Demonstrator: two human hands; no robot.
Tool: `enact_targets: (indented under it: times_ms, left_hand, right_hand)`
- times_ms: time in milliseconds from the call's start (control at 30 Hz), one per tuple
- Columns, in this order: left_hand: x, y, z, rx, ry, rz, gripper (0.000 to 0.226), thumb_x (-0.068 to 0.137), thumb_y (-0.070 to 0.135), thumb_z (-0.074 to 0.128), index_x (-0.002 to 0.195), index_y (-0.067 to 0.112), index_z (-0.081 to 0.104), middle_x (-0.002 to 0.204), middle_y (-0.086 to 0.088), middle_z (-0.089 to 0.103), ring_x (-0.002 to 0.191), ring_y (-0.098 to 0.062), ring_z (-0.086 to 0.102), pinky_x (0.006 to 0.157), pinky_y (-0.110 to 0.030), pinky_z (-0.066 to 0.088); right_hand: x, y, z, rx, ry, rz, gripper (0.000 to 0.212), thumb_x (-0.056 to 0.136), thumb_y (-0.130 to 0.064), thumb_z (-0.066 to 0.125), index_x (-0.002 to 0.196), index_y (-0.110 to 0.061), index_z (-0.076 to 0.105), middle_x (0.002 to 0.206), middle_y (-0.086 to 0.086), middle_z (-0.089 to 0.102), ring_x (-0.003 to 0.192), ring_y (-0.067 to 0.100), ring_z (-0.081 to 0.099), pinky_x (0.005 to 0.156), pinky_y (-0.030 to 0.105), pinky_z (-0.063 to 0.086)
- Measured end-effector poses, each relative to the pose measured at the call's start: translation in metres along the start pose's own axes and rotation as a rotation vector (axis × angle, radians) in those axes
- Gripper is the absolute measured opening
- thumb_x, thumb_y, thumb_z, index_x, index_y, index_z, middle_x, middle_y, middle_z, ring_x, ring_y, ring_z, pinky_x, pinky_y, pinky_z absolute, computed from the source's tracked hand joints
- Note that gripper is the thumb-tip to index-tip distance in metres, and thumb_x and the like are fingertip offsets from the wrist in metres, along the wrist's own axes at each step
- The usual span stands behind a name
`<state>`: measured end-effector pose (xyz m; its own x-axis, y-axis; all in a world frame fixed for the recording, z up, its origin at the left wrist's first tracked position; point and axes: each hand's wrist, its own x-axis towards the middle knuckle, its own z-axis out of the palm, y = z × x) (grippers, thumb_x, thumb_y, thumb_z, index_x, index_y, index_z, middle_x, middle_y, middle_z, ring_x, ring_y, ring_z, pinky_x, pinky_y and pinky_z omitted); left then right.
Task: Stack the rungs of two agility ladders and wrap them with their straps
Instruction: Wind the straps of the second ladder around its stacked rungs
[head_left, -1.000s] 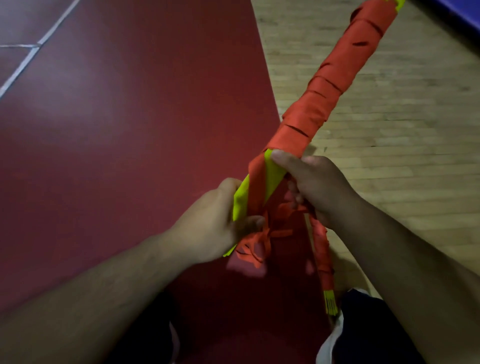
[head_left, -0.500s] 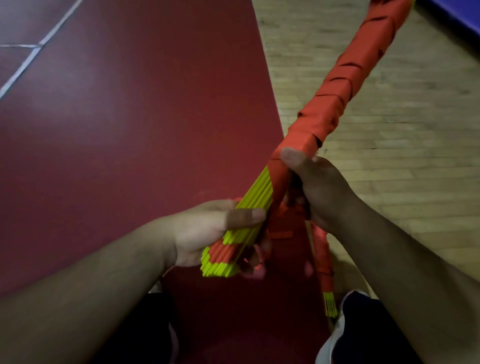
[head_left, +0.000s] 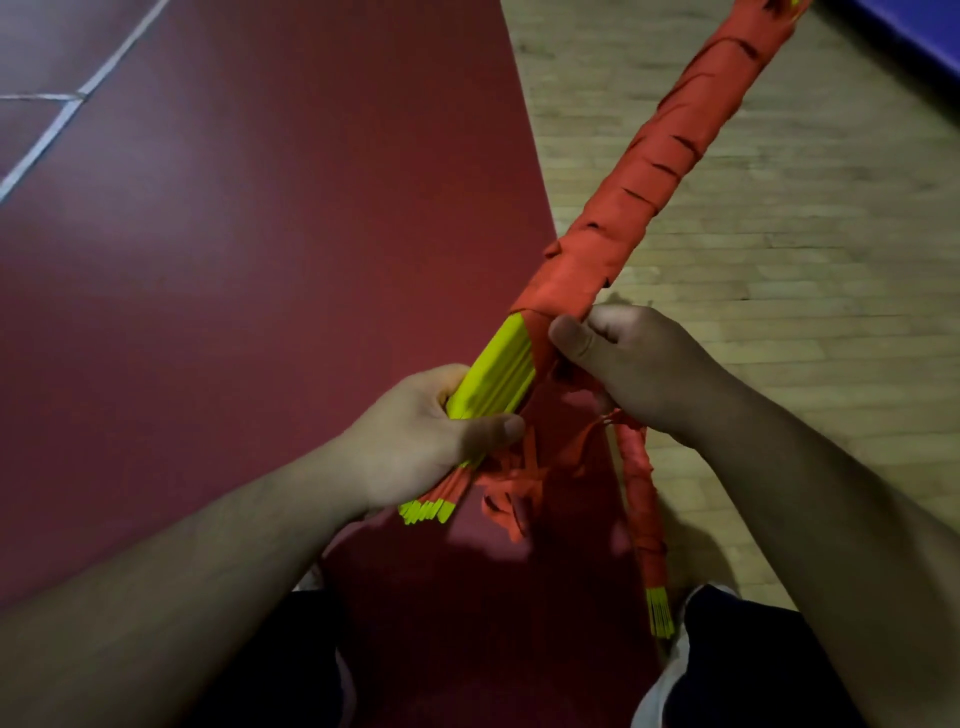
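Your left hand (head_left: 415, 436) grips the bare yellow rungs (head_left: 493, 374), thumb laid across them; their cut ends protrude past your palm toward 7 o'clock. Your right hand (head_left: 639, 364), fingers curled, seems to pinch the orange strap (head_left: 649, 171) at the wrap's lower edge. From there the wrapped stack rises toward 1 o'clock. Loose strap ends (head_left: 519, 483) dangle between your wrists. A second wrapped bundle (head_left: 641, 499) runs toward 6 o'clock below your right hand, along the seam of red mat (head_left: 234, 260) and wood floor (head_left: 805, 338)
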<state>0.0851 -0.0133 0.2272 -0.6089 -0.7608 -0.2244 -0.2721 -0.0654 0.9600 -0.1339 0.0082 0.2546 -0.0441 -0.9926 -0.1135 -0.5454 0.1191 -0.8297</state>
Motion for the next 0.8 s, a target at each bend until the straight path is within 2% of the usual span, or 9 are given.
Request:
enact_targets:
  times_ms: [133,233,300,367,433,567,633,700,800]
  left_hand:
    - [0.000,0.001,-0.002,0.041,0.053,0.049,0.022,0.082,0.025,0.078,0.090,0.014,0.060,0.061,0.010,0.064,0.056,-0.004,0.059,0.054,-0.017,0.045]
    - [0.001,0.002,-0.003,0.043,0.088,0.058,0.022,0.081,0.030,0.078,0.086,0.018,0.060,0.060,0.012,0.060,0.055,-0.006,0.055,0.054,-0.021,0.044]
    - [0.001,0.002,-0.004,0.008,0.109,0.045,0.022,0.077,0.035,0.074,0.084,0.020,0.059,0.060,0.011,0.056,0.057,-0.010,0.055,0.056,-0.030,0.045]
    - [0.001,0.002,-0.006,-0.010,0.128,0.050,0.025,0.077,0.039,0.072,0.083,0.020,0.058,0.065,0.005,0.054,0.061,-0.016,0.054,0.059,-0.036,0.043]
    - [0.002,0.002,-0.008,-0.024,0.143,0.063,0.027,0.078,0.040,0.071,0.084,0.018,0.058,0.068,-0.001,0.054,0.063,-0.019,0.054,0.059,-0.036,0.043]
    - [0.002,-0.001,-0.010,-0.031,0.133,0.072,0.037,0.075,0.049,0.073,0.086,0.017,0.058,0.071,-0.005,0.054,0.065,-0.022,0.054,0.061,-0.038,0.043]
    - [0.001,-0.001,-0.012,-0.020,0.125,0.075,0.042,0.071,0.056,0.073,0.086,0.019,0.058,0.071,-0.004,0.054,0.065,-0.023,0.055,0.061,-0.039,0.043]
    - [0.002,-0.001,-0.014,-0.014,0.120,0.075,0.041,0.069,0.058,0.074,0.084,0.023,0.059,0.070,-0.003,0.054,0.066,-0.024,0.055,0.062,-0.041,0.044]
    - [0.002,0.000,-0.015,-0.020,0.115,0.083,0.036,0.069,0.057,0.074,0.083,0.027,0.060,0.071,-0.002,0.055,0.066,-0.023,0.056,0.064,-0.041,0.045]
  right_hand:
    - [0.000,-0.001,0.000,-0.105,0.061,-0.003,0.052,0.083,-0.073,0.044,0.067,-0.025,0.058,0.052,-0.022,0.061,0.047,-0.002,0.058,0.046,0.008,0.036]
    - [-0.001,0.003,-0.002,-0.056,0.081,0.029,0.050,0.101,-0.060,0.038,0.082,-0.022,0.066,0.057,-0.005,0.067,0.050,0.006,0.060,0.057,0.021,0.043]
    - [-0.001,0.004,-0.004,-0.029,0.078,0.053,0.028,0.103,-0.045,0.047,0.094,-0.025,0.066,0.059,-0.005,0.070,0.048,0.007,0.060,0.054,0.021,0.044]
    - [0.001,0.006,-0.007,0.003,0.053,0.054,0.008,0.095,-0.030,0.066,0.092,-0.026,0.060,0.056,-0.016,0.067,0.043,0.006,0.059,0.044,0.015,0.042]
    - [0.002,0.007,-0.006,-0.020,0.028,0.014,0.021,0.085,-0.017,0.078,0.083,-0.023,0.058,0.052,-0.016,0.063,0.043,0.007,0.059,0.042,0.015,0.042]
    - [0.003,0.007,-0.003,-0.055,0.039,-0.017,0.026,0.079,-0.003,0.078,0.075,-0.021,0.061,0.058,0.000,0.061,0.047,0.010,0.058,0.047,0.023,0.045]
    - [0.003,0.008,-0.003,-0.073,0.040,-0.030,0.021,0.079,-0.005,0.078,0.077,-0.022,0.065,0.067,0.007,0.065,0.047,0.005,0.055,0.046,0.016,0.043]
    - [0.003,0.007,-0.002,-0.027,0.043,-0.012,0.011,0.082,-0.017,0.079,0.077,-0.022,0.070,0.064,-0.002,0.065,0.047,0.000,0.055,0.045,0.012,0.041]
    - [0.002,0.005,-0.004,0.050,0.056,0.031,0.018,0.086,-0.034,0.077,0.077,-0.019,0.076,0.062,-0.001,0.070,0.054,0.007,0.063,0.049,0.024,0.049]
